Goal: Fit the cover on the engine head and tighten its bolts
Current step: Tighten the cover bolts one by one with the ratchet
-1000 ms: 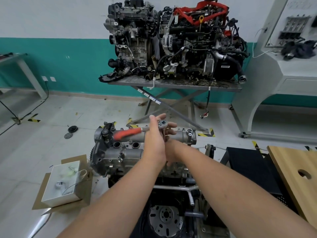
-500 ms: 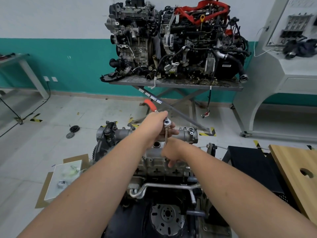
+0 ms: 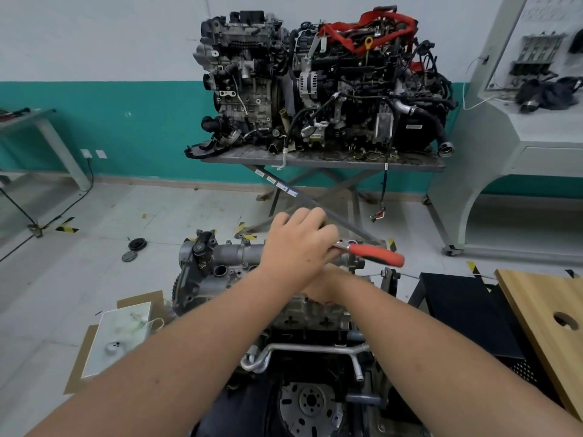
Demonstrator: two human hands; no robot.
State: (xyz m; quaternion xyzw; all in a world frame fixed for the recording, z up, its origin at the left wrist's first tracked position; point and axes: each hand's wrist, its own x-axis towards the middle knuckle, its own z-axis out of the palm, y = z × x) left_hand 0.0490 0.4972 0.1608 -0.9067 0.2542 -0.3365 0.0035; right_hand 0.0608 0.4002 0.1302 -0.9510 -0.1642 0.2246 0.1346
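Left hand (image 3: 299,244) grips the ratchet (image 3: 369,254) above the cover (image 3: 233,263); right hand (image 3: 318,290), mostly hidden, grip unclear.

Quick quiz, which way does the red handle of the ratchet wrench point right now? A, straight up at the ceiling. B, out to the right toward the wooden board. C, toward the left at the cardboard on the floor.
B: the red-handled ratchet wrench juts rightward from under the left hand, toward the wooden board.
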